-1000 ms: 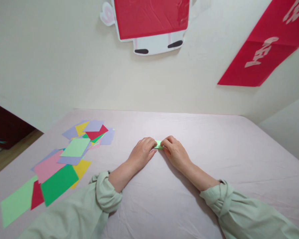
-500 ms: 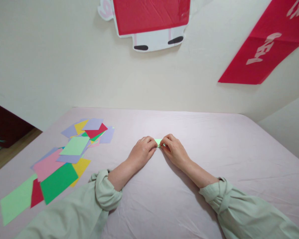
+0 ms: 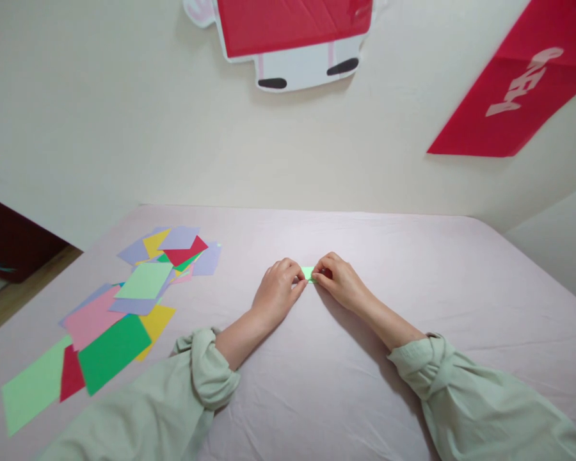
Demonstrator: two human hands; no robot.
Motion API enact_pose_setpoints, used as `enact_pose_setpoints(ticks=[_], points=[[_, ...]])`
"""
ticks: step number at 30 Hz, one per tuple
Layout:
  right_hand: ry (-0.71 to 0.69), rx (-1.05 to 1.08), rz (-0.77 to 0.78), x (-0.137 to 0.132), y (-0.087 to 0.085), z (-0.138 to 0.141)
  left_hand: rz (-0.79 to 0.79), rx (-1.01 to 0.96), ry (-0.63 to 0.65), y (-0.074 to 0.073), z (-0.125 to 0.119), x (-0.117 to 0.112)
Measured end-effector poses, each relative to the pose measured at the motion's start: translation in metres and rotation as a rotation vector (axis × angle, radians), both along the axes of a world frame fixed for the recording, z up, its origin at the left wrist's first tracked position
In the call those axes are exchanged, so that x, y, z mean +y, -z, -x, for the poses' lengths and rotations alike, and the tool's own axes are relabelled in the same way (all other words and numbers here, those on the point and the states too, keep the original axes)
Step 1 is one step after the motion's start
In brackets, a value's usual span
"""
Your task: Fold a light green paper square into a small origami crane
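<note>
Light green for the folded paper (image 3: 308, 273); pale sage for both sleeves (image 3: 206, 378). Plain pale pink over the bed (image 3: 365, 397). Near the bed's left edge, loose sheets (image 3: 125, 307) in pink, lilac, yellow, red, dark and light green.

Small light-green folded paper (image 3: 308, 273): mostly covered by fingers of left hand (image 3: 278, 291) and right hand (image 3: 340, 282); shape indeterminable.
Red-and-white paper wall cutout (image 3: 292, 45), 12 o'clock: top cropped.
Red banner with white lettering (image 3: 518, 96), 2 o'clock: cropped.

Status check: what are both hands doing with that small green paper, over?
Left hand and right hand both pinching the folded green paper, down by the pink cloth. Loose coloured sheets off left, apart from the hands.
</note>
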State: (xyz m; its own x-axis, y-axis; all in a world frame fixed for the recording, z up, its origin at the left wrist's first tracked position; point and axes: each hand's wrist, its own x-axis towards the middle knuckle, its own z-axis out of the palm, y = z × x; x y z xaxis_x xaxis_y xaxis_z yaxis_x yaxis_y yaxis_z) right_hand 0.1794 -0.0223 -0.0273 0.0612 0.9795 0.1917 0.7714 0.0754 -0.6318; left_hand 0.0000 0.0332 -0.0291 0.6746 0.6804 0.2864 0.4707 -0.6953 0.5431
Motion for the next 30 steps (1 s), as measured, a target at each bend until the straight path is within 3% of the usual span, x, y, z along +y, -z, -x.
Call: enact_pose_setpoints(ticks=[11, 24, 30], points=[[0.058, -0.043, -0.009, 0.0, 0.002, 0.002, -0.016, 0.004, -0.02, 0.004, -0.004, -0.001], [0.044, -0.023, -0.009, -0.003, 0.001, 0.002, -0.069, 0.058, -0.001, -0.006, 0.011, -0.01], [0.031, -0.014, -0.01, -0.003, 0.002, 0.001, -0.166, 0.157, 0.162, -0.007, 0.011, -0.014]])
